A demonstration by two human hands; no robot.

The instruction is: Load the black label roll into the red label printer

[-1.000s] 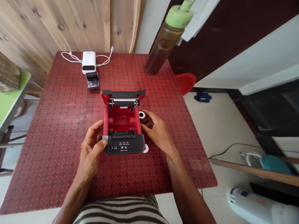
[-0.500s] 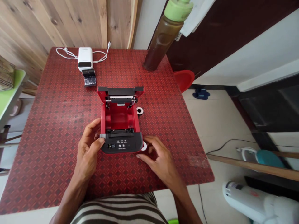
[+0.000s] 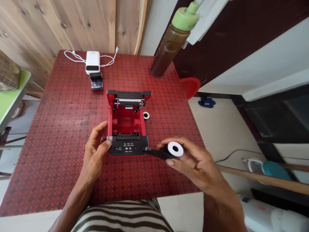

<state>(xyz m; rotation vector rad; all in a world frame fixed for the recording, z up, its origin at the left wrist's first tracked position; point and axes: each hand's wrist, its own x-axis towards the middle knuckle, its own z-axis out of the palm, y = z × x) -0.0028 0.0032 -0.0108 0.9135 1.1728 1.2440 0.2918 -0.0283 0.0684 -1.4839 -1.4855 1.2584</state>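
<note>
A small red and black label printer (image 3: pixel 127 145) lies on the table with its lid (image 3: pixel 129 96) raised. Its red roll bay (image 3: pixel 126 125) holds nothing. My left hand (image 3: pixel 96 149) grips the printer's front left corner, thumb on top and fingers along the side. Held up between the thumb and fingers of my right hand (image 3: pixel 193 161) is a black label roll (image 3: pixel 175 149), its round white end with a dark hole facing me. A loose black strip (image 3: pixel 154 152) from this roll reaches left to the printer's front corner. Another roll (image 3: pixel 146 115) lies beside the printer's right side.
A white power bank (image 3: pixel 93 62) with a white cable (image 3: pixel 109 61) lies at the back left of the table (image 3: pixel 60 145). In front of it is a curled black strip (image 3: pixel 96 81). A brown bottle (image 3: pixel 167 46) with a green lid stands at the back right.
My right hand has left the roll beside the printer, moved nearer to me, and picked up the front roll, lifting it to the right. My left hand stays on the printer.
</note>
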